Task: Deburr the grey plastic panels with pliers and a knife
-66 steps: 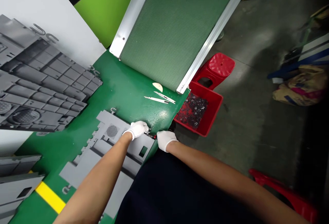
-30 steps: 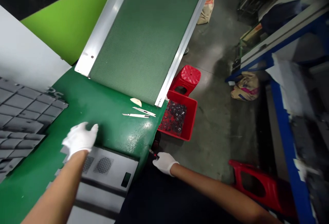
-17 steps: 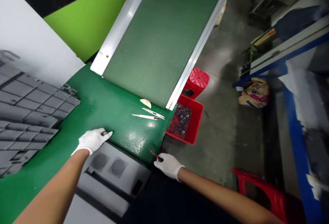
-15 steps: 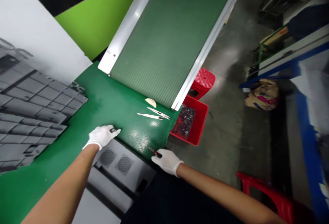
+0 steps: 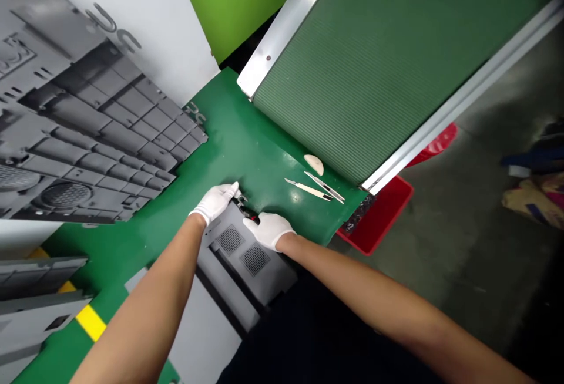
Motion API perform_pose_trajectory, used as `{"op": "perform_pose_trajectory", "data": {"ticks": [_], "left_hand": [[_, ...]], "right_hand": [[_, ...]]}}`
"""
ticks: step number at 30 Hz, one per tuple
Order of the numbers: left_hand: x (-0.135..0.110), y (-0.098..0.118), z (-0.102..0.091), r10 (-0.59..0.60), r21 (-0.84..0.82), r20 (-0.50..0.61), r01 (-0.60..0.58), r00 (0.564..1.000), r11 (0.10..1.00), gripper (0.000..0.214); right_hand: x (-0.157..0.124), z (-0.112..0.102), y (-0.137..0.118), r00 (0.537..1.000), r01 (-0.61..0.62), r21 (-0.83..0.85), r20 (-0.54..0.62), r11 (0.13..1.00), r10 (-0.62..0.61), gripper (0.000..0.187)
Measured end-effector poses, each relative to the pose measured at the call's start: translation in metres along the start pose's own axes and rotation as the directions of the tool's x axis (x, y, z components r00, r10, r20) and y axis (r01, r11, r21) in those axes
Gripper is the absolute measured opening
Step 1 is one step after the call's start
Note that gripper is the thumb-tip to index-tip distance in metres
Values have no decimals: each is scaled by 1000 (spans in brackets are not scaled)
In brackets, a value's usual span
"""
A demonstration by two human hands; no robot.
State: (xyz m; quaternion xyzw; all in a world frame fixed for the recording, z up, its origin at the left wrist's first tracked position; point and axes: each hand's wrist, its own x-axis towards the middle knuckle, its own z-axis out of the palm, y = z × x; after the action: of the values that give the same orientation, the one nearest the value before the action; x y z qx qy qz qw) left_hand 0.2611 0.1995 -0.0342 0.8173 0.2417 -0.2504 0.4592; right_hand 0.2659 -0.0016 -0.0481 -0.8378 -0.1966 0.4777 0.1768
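A grey plastic panel with two round grilles (image 5: 247,258) lies on the green table (image 5: 247,149) near its front edge. My left hand (image 5: 214,201), in a white glove, presses on the panel's far left corner with fingers closed over a small tab. My right hand (image 5: 268,229), also gloved, is closed round a small red-handled cutter (image 5: 248,214) whose tip meets the panel's far edge, right beside my left hand.
Two thin blades (image 5: 315,187) and a pale half-round piece (image 5: 314,164) lie near the ribbed conveyor belt (image 5: 374,73). A red bin (image 5: 383,219) sits below the table's right edge. Large grey moulded panels (image 5: 79,131) are at left, more grey parts (image 5: 30,307) lower left.
My right hand has come up from the table's edge onto the panel with the cutter. My left hand slid to the panel's corner. The view swung left and down.
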Motion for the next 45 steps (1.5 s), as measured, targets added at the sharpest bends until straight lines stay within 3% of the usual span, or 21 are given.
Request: {"op": "perform_pose_trajectory", "data": {"ticks": [17,22,30,35,45], "left_hand": [[7,-15,3,8,-72,-9,-9,1000,997,58],[6,-13,2,38,39,1,-38,999,999,52],[17,-6,4,-12,223,45,2,999,975,43],[27,-3,9,-46,309,-6,46,999,950,42],[23,-3,8,-13,289,-1,12,1000,957,41]], "right_hand": [[13,2,10,997,35,-1,62,999,-35,85],[12,0,11,998,37,-17,60,999,-36,85],[13,2,11,998,35,4,57,999,-35,85],[16,3,12,997,51,18,55,999,-52,83],[22,3,7,997,66,-16,45,998,-65,87]]}}
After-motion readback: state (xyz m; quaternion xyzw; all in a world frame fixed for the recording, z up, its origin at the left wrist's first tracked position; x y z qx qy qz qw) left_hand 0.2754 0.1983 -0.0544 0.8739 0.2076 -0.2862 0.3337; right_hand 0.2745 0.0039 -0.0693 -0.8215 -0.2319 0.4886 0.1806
